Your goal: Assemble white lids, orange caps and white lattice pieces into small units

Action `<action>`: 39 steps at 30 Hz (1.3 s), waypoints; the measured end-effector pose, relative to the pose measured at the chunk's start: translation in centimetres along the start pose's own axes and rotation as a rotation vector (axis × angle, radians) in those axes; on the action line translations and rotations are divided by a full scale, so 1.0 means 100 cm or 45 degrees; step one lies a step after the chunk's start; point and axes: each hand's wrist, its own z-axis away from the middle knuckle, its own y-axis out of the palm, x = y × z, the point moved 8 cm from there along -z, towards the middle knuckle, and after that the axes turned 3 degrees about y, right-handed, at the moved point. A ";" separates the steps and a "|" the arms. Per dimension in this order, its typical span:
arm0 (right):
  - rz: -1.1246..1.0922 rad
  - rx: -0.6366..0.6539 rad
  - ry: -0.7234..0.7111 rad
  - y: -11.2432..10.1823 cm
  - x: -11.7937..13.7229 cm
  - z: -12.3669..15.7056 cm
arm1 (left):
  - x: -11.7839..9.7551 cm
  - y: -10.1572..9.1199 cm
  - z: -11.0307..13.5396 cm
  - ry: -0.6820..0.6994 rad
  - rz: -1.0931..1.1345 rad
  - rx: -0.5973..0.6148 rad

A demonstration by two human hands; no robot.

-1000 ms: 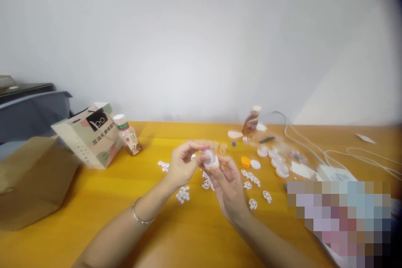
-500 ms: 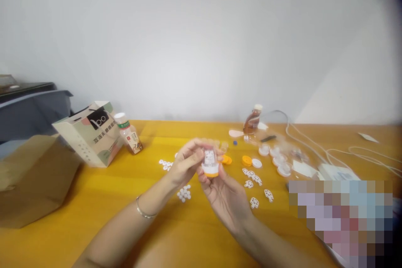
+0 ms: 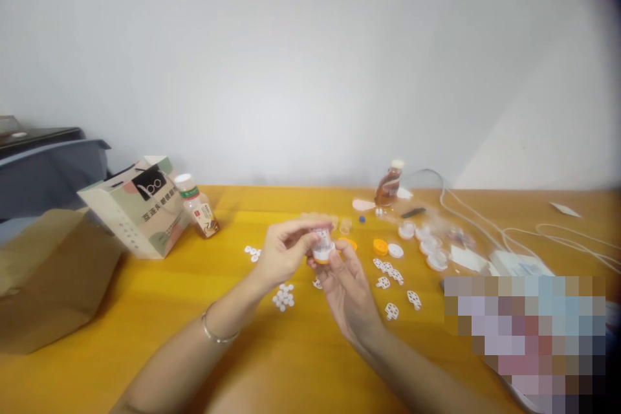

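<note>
Between my two hands is a small container [image 3: 322,250] with a clear upper part, a white collar and an orange base. My left hand [image 3: 285,251] is closed on its clear part, thumb on the near side and fingers over the top. My right hand [image 3: 350,294] grips the white and orange lower end with thumb and fingers. Small white round pieces [image 3: 283,297] lie in a cluster below my left hand. White openwork pieces [image 3: 388,270] lie to the right of my right hand. An orange disc [image 3: 380,247] sits beside a white disc [image 3: 396,250].
A paper gift bag [image 3: 140,207], a bottle with a white cap [image 3: 196,207] and a brown paper bag [image 3: 58,278] stand left. At the back right are a brown bottle [image 3: 389,186], clear round cups [image 3: 429,244] and white cables [image 3: 478,223]. A pixelated patch covers the lower right.
My left fingers have come further over the container's top and cover more of it. The right thumb has moved up onto the lower end. The view has shifted slightly.
</note>
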 end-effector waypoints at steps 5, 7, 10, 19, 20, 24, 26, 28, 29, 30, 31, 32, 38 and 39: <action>0.171 -0.027 -0.129 -0.004 0.004 0.001 | -0.007 -0.011 0.005 0.127 -0.013 -0.252; 0.143 -0.009 -0.097 -0.003 0.003 -0.001 | -0.012 -0.005 -0.001 0.096 0.043 -0.019; 0.114 0.016 -0.083 -0.001 0.005 -0.002 | -0.014 0.004 -0.003 -0.052 0.109 0.315; 0.114 0.007 -0.117 -0.001 0.008 -0.001 | -0.011 -0.009 0.000 0.023 -0.008 0.086; 0.110 -0.006 -0.103 -0.001 0.008 -0.001 | -0.011 -0.009 0.000 0.028 -0.028 0.082; 0.098 -0.047 -0.076 -0.001 0.009 0.001 | -0.011 -0.008 0.001 0.043 -0.061 0.072; 0.085 -0.041 -0.076 -0.001 0.009 0.001 | -0.011 -0.007 0.001 0.028 -0.030 0.083; 0.055 -0.013 -0.061 0.000 0.008 0.001 | -0.010 -0.005 0.001 0.012 0.005 0.111; 0.032 0.004 -0.044 0.000 0.007 0.001 | -0.010 -0.004 0.001 0.005 0.023 0.124; 0.002 0.020 -0.020 0.001 0.005 0.001 | -0.009 -0.004 0.000 -0.003 0.043 0.134; -0.032 0.034 0.012 0.001 0.004 0.001 | -0.009 -0.004 0.000 -0.010 0.066 0.140; -0.066 0.046 0.053 0.002 0.002 0.001 | -0.008 -0.004 0.000 -0.017 0.091 0.143; -0.154 0.046 0.163 0.005 -0.001 0.001 | -0.004 -0.001 0.001 -0.041 0.121 0.220; -0.149 0.035 0.146 0.004 0.000 0.001 | -0.005 -0.001 0.001 -0.032 0.100 0.216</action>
